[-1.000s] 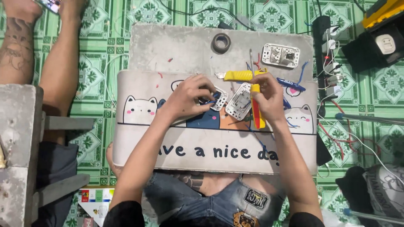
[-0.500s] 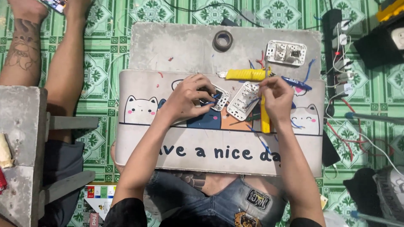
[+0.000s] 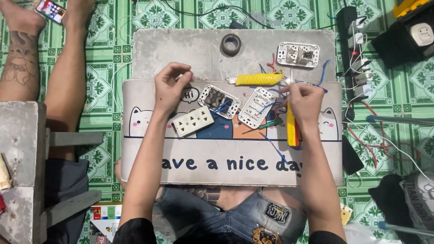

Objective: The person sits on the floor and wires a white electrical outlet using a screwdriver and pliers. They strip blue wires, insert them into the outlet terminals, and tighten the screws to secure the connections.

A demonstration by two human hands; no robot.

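right hand (image 3: 306, 100): closed around a yellow-handled tool (image 3: 292, 129), handle pointing down toward the person; fingers sit in the tangle of red and blue wires (image 3: 276, 101).
left hand (image 3: 169, 86): raised off the board, fingertips pinched together on something too small to make out.
lap board (image 3: 226, 165): white, cartoon cats; the whole job sits on it, across the person's knees.
white socket strip (image 3: 193, 121): loose on the board just beside the left wrist, no wires on it.
open switch frame (image 3: 220, 100): face up between the hands, blue wire at its edge, inner parts exposed.
white switch module (image 3: 257, 106): tilted, next to the right hand, wires run into it. Looks like the unit in work, wiring partly in.
green screwdriver (image 3: 270, 124): lying below that module, not in use.
yellow utility knife (image 3: 258, 80): farther up, set down.
double socket plate (image 3: 298, 54): far edge, apart from the rest, untouched.
tape roll (image 3: 231, 44): far edge, unused.
status: judged mid-way. Parts still separate, nothing closed up or taped.
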